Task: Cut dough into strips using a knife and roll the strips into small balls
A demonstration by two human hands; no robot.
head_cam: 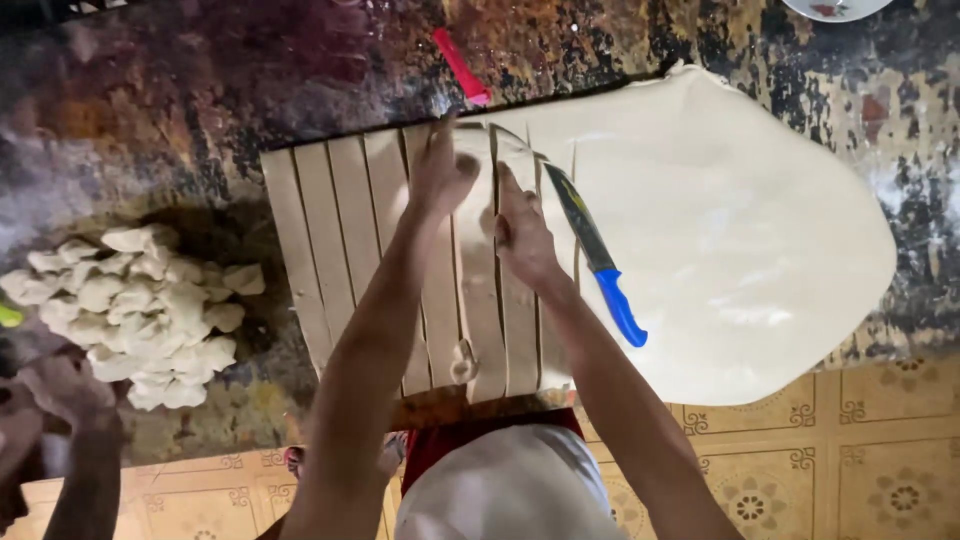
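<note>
**Hands on cut dough strips: handling and blind spots**

Left hand [440, 175]: fingers curled, pinching the top end of 1 dough strip [478, 290] near the far edge of the sheet. Right hand [522, 232]: rests on the neighbouring strips, fingers bent; whether it pinches anything you cannot tell.

Dough sheet [740, 230]: pale, wide, uncut on your right; cut into long parallel strips on your left, all lying on the dark mottled worktop [200, 90].

Knife [595, 255]: blue handle, lying on the sheet just right of your right hand, tip toward the far edge.

Handling, as a judgement: lift each strip from its end, slowly, supporting its length so it neither stretches nor tears; keep your wrist away from the blade.

Also present: heap of dough pieces [135, 310] at left; red tool [461, 66] beyond the sheet.

Hard to make out: fingertips blurred; near strip ends hidden by your forearms; another person's hand [65, 390] cut off at lower left.
</note>
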